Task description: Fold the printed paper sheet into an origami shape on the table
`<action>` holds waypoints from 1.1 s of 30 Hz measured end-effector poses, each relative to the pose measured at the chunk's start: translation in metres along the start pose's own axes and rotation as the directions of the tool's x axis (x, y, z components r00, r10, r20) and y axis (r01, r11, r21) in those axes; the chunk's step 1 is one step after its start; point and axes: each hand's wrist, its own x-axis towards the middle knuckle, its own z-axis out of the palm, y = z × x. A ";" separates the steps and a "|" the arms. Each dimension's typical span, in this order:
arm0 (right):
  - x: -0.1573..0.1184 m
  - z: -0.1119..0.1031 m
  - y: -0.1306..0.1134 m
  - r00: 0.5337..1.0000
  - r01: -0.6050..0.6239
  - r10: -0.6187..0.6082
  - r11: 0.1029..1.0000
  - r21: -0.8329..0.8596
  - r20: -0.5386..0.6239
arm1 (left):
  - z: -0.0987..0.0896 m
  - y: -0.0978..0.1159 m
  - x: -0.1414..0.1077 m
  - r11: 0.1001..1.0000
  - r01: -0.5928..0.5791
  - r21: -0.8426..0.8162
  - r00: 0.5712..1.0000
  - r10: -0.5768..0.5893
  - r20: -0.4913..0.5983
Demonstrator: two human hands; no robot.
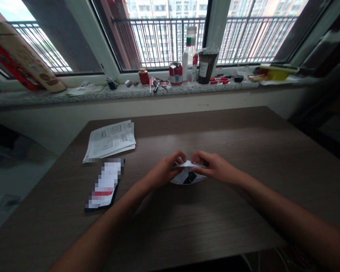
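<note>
Two Hands Grip One Folded Paper

We see a brown table [229, 219] filling the lower frame. Our left hand [170, 168] and right hand [208, 164] pinch opposite sides of a printed paper [188, 176] near the centre. Left of centre, a phone [106, 183] lies below a stack of printed sheets [111, 139].

We see, with the red can [175, 74] as landmark, a clear bottle [190, 60] and dark cup [207, 67] just right of it, a small red container [144, 77] to its left, and a phone [105, 184] well below-left.
</note>
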 end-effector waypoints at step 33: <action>0.006 0.005 0.000 0.992 -0.122 0.126 0.983 0.139 -0.022 | 0.013 0.021 -0.010 1.000 0.016 -0.006 0.992 -0.017 -0.123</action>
